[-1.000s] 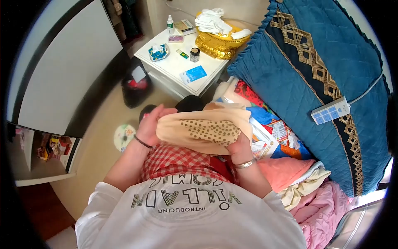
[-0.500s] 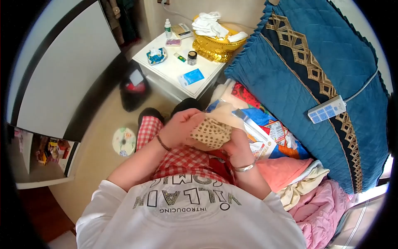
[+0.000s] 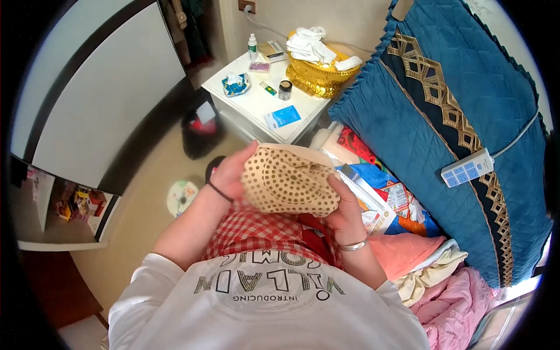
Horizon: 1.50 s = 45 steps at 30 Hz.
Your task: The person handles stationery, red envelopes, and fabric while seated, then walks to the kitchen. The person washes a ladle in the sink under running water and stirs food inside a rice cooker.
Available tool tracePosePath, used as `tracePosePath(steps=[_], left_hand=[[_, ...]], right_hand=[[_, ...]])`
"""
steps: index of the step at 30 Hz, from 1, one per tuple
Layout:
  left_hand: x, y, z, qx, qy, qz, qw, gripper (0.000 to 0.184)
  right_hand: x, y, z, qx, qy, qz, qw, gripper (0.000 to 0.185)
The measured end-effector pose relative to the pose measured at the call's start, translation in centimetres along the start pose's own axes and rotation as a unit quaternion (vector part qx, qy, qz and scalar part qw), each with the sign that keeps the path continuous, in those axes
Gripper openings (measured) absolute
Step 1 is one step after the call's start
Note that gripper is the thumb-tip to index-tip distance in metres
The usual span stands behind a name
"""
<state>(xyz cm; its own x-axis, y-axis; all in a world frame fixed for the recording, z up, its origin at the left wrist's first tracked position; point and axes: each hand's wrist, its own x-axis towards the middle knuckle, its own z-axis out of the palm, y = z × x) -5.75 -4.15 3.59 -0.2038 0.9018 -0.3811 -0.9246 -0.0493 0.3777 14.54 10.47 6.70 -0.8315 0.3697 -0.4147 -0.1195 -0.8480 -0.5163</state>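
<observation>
Over my lap I hold a beige dotted cloth piece (image 3: 289, 181), spread between both hands. Brown dots cover it in curved rows, and a plain pale band runs along its top edge. My left hand (image 3: 232, 174), with a dark bracelet at the wrist, grips its left side; the fingers are partly behind the cloth. On the right edge, my right hand (image 3: 344, 207) closes around the cloth, thumb on the dotted face. A silver bangle circles that wrist. Red-and-white checked trousers (image 3: 245, 230) lie beneath the cloth.
A white bedside table (image 3: 248, 108) carries a gold basin (image 3: 318, 79), a tissue pack (image 3: 235, 84), a jar (image 3: 284, 90) and a blue packet (image 3: 283, 116). A blue quilted headboard (image 3: 420, 111), a power strip (image 3: 466, 168), a notebook (image 3: 367, 195) and pink bedding (image 3: 458, 309) are at right.
The dotted cloth was bunched between my hands and is now spread wider, its dotted face turned up. My left hand has moved left along it. The whole view has shifted slightly.
</observation>
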Motion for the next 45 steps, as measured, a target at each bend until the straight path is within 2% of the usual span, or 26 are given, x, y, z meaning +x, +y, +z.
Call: tracePosePath(steps=[4,7,8,10,11,14,16,18,19,21,22,24,25,27,28,30,31,32,34,35,36,39,40,42,43,45], left_hand=[[-0.7,-0.9,1.0,-0.034,-0.085,-0.042,0.995,0.043],[-1.2,-2.7,2.4,0.167,-0.095,-0.06,0.979,0.036],[-1.3,-2.9,2.7,0.168,-0.094,-0.06,0.98,0.036],[-1.3,-3.3,3.3,0.146,0.003,-0.048,0.988,0.035],[-1.2,-3.1,3.9,0.086,-0.003,0.0,0.996,0.035],[-1.5,-0.9,3.3,0.012,-0.016,0.0,1.0,0.039],[-1.3,-0.3,2.5,0.005,-0.013,0.01,1.0,0.039],[-1.5,0.5,1.9,-0.011,-0.067,0.036,0.997,0.039],[-1.9,0.8,2.2,-0.003,-0.053,0.041,0.998,0.039],[-1.9,1.3,1.5,-0.003,-0.088,0.054,0.995,0.039],[-1.9,1.4,1.4,-0.005,-0.127,0.068,0.99,0.039],[-2.1,1.4,1.7,-0.007,-0.128,0.058,0.99,0.041],[-2.3,1.3,1.9,0.002,-0.123,0.046,0.991,0.042],[-2.4,1.0,2.4,0.002,-0.133,0.021,0.991,0.044],[-2.4,0.7,2.7,0.003,-0.133,0.018,0.991,0.044],[-2.4,0.3,3.1,0.023,-0.095,0.017,0.995,0.042],[-2.3,0.2,3.0,0.046,-0.084,0.021,0.995,0.04],[-2.4,0.1,3.1,0.046,-0.084,0.021,0.995,0.04],[-2.6,0.0,3.3,0.07,-0.074,0.031,0.994,0.039],[-2.7,0.1,3.1,0.066,-0.091,0.03,0.993,0.037],[-2.8,0.2,3.0,0.065,-0.089,0.032,0.993,0.037],[-3.3,0.5,2.4,0.038,-0.088,0.043,0.994,0.037],[-3.5,0.7,2.2,0.0,-0.106,0.041,0.993,0.038],[-3.8,1.1,1.9,-0.074,-0.144,0.034,0.986,0.041],[-3.6,1.3,0.9,-0.098,-0.188,0.046,0.976,0.044],[-3.7,1.3,0.7,-0.103,-0.18,0.052,0.977,0.045]], right_hand=[[0.4,-0.2,0.1,0.006,-0.014,-0.029,0.999,0.04],[0.9,0.2,0.7,-0.012,-0.052,-0.051,0.997,0.042],[1.1,0.5,0.9,-0.04,-0.073,-0.081,0.993,0.044],[0.9,0.9,1.7,-0.091,-0.063,-0.087,0.99,0.046],[0.8,1.1,1.9,-0.124,-0.042,-0.09,0.987,0.044],[1.2,1.4,1.3,-0.145,-0.019,-0.091,0.985,0.037],[1.5,1.5,0.5,-0.133,-0.018,-0.088,0.987,0.033],[1.4,1.5,-0.2,-0.224,-0.006,-0.07,0.972,0.023],[1.1,1.2,-0.5,-0.222,-0.007,-0.07,0.973,0.023],[0.5,0.9,-0.9,-0.379,-0.006,0.017,0.925,0.019],[0.6,1.2,-1.2,-0.378,-0.005,0.017,0.926,0.019],[0.9,1.7,-1.5,-0.396,0.029,-0.076,0.915,0.023],[1.0,1.7,-1.2,-0.395,0.03,-0.076,0.915,0.023],[1.4,1.5,-0.1,-0.407,0.031,-0.231,0.883,0.031],[1.6,1.4,0.6,-0.405,0.033,-0.231,0.884,0.031],[2.0,1.5,1.8,-0.472,-0.018,-0.293,0.831,0.039],[2.3,1.6,1.9,-0.542,-0.021,-0.337,0.769,0.038],[2.8,1.8,1.6,-0.541,-0.021,-0.338,0.77,0.038],[3.7,2.2,1.2,-0.618,-0.05,-0.363,0.695,0.033],[3.6,2.1,0.9,-0.651,-0.019,-0.315,0.69,0.027],[3.8,2.0,0.5,-0.651,-0.021,-0.314,0.691,0.027],[3.9,1.3,0.1,-0.525,0.025,-0.23,0.819,0.019],[4.2,1.0,-0.6,-0.525,0.024,-0.228,0.82,0.019],[4.6,0.4,-2.2,-0.338,-0.043,-0.067,0.938,0.019],[4.4,0.1,-2.6,-0.311,-0.053,-0.052,0.948,0.02],[4.2,0.1,-2.7,-0.29,-0.054,-0.046,0.954,0.02]])
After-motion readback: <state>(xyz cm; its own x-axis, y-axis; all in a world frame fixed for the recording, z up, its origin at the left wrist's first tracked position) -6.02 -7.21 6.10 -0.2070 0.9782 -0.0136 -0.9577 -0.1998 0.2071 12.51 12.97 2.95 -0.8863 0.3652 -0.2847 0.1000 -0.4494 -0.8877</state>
